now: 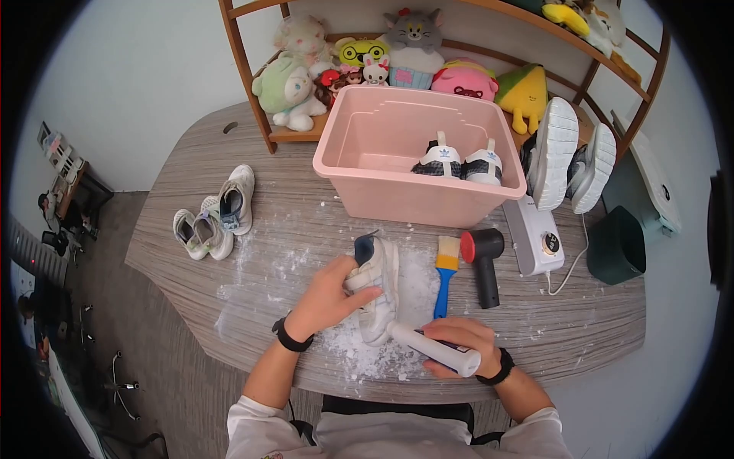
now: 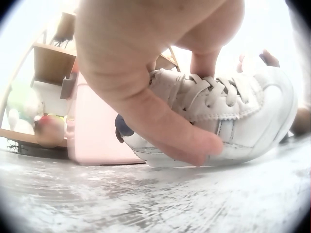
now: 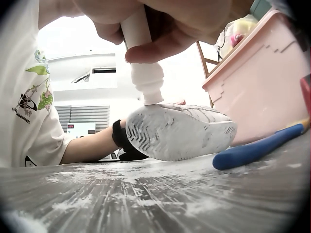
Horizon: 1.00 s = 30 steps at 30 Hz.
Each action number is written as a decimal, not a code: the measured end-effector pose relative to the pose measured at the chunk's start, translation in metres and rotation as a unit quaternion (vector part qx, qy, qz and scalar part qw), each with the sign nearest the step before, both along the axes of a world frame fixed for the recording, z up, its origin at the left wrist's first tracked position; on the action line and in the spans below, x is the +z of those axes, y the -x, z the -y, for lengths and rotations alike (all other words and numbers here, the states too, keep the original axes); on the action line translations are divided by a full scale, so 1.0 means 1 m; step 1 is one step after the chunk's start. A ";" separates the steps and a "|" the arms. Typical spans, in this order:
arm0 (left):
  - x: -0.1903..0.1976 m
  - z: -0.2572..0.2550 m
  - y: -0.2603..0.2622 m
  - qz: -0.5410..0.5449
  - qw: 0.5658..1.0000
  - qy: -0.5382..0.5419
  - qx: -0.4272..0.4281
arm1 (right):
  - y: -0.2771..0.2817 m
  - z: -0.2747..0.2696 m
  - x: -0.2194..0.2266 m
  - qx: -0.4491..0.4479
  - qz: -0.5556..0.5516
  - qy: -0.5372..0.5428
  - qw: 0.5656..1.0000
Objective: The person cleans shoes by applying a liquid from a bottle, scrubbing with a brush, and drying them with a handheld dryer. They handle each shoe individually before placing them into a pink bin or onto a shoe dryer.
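A white lace-up sneaker [image 1: 388, 268] lies on its side on the table, toe toward the person. My left hand [image 1: 325, 294] grips it around the middle, with the thumb [image 2: 189, 145] pressed along its side and other fingers over the laces. In my right hand [image 1: 462, 336] is a white bottle [image 3: 147, 77] with a narrowed applicator head. That tip meets the sole's edge near the toe in the right wrist view, where the sole [image 3: 170, 138] shows white smears over its tread. White powdery residue [image 1: 367, 359] is spread under and around the sneaker.
Beyond the sneaker stands a pink bin [image 1: 428, 203] holding two shoes. A blue-handled brush [image 1: 443, 287] and a black device with a red end [image 1: 485, 264] lie right. Shoes [image 1: 554, 153] stand on a white dryer-like unit [image 1: 531, 237]. Three small shoes [image 1: 237, 203] sit left.
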State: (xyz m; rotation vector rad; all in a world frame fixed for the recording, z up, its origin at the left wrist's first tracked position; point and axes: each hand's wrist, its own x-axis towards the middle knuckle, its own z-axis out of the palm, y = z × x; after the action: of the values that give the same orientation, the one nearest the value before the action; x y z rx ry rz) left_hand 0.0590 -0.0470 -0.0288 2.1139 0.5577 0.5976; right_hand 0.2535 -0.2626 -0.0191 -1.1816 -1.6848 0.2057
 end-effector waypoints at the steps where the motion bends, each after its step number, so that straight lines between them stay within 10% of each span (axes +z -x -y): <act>1: 0.001 0.000 0.000 -0.001 1.000 0.000 -0.001 | 0.000 0.000 0.000 -0.001 0.000 0.000 1.000; 16: 0.004 0.000 0.000 -0.008 1.000 0.020 -0.007 | 0.025 0.007 -0.012 0.104 0.219 -0.088 0.966; 30: 0.004 -0.001 0.002 -0.027 0.999 0.027 -0.012 | 0.002 -0.004 -0.007 -0.060 0.038 -0.018 0.997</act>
State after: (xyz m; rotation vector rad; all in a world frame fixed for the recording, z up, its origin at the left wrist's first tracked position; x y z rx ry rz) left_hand 0.0574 -0.0461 -0.0249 2.0874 0.5708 0.5080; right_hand 0.2515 -0.2581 -0.0258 -1.2726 -1.6709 0.0573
